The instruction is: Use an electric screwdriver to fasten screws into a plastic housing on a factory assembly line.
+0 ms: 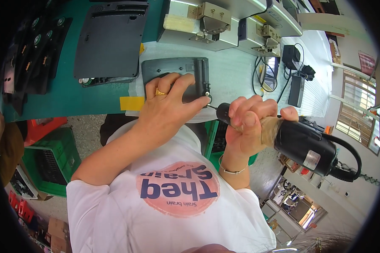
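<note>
My left hand [166, 101] rests over a dark grey plastic housing [169, 65] that lies on the table. Its fingers are curled on the housing, and the thumb presses near the right corner beside a small round metal part [207, 94]. In my right hand [249, 126] is a black electric screwdriver [304, 143], gripped around a tan-taped section and held sideways. The thin bit points left toward that corner, close to my left thumb. Whether the bit touches a screw is too small to tell.
A larger dark grey housing [109, 42] lies at the far left, near a pile of black panels with round parts [42, 50]. Metal boxes with brackets [198, 25] stand at the back. Black cables and an adapter [297, 90] lie right. A green crate [50, 156] is on the floor.
</note>
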